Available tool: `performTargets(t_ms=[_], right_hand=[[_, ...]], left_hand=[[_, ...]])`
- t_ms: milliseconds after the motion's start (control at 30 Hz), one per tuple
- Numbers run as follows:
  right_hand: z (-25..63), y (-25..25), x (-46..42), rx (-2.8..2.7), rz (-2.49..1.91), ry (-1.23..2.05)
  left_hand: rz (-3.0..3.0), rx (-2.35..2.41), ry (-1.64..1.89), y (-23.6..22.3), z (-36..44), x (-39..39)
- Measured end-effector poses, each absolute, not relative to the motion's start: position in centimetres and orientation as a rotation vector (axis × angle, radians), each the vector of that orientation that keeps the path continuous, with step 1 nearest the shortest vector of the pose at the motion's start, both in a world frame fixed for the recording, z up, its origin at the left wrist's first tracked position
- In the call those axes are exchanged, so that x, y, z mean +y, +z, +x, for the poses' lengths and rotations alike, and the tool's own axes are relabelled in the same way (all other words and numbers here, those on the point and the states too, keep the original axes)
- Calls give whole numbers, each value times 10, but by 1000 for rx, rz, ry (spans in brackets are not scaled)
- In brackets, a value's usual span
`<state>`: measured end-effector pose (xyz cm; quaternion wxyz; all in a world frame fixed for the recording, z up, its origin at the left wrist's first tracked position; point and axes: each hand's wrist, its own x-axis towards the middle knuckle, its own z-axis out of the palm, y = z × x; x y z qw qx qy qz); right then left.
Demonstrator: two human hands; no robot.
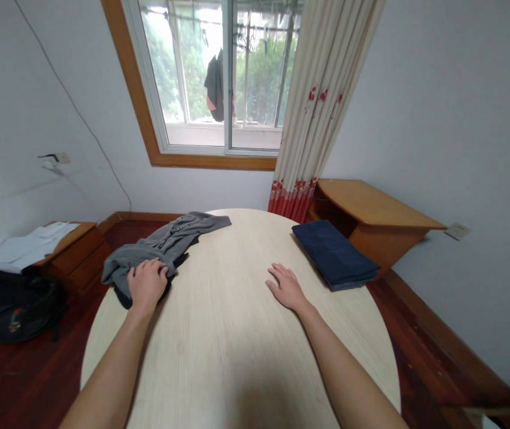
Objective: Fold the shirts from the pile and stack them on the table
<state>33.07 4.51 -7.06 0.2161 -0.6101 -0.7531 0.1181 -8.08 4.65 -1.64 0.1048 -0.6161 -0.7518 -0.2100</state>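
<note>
My left hand (147, 283) lies on the near end of a crumpled grey garment (172, 237) at the table's left side. Its fingers are slightly bent and apart on top of the fabric. Black cloth (123, 298) shows from under the grey one. My right hand (285, 287) rests palm down on the bare tabletop, fingers spread, holding nothing. To its right, apart from it, sits a neat stack of folded dark blue cloth (335, 253), with greyer layers at its lower edge.
The round pale wood table (219, 333) fills the foreground. Behind it on the right stands a wooden desk (371, 202) beside a long curtain (313, 119). Papers (27, 247) lie on a low cabinet (78, 259) at left, with a black bag (18, 310) on the floor.
</note>
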Motion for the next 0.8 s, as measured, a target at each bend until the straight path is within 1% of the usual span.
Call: performTargets(t_ms=[67,167,233,267,300,367,433,467,500,567,667,800], right_hand=[[331,-71,45,-2082,-1686,329],[331,-73,45,-2039,-1653,348],[332,-74,46,-1963,-1593,393],[332,-75,47,-1902,-1543,447],[332,-75,48,-1824,-1479,533],[332,-72,50,-1623,-1322,762],[331,-68,50,-1409,-1176,966],[330,-66,49,-1327,-1126,1023],[329,-64,49,-1270,-1099,1051],[327,-60,47,-1212,-1090,1064],[324,-60,45,-1179,-1110,1088],[317,-66,43,-1228,-1069,1230]], left_hand=[[-1806,-2218,-786,-11,-82,48],[-1823,-2076,-1313,2,-66,39],[-2006,-1738,-1688,4,-38,23],[-2170,-1512,-1786,3,-20,12],[-2419,-1245,-1766,-1,0,0],[-2934,-795,-1490,-10,39,-24],[-3290,-469,-1227,-20,69,-42],[-3389,-384,-1174,-24,78,-47],[-3445,-347,-1175,-27,83,-50],[-3424,-432,-1292,-29,81,-47],[-3202,-778,-1414,-28,63,-29],[-2832,-1309,-1357,-32,36,-2]])
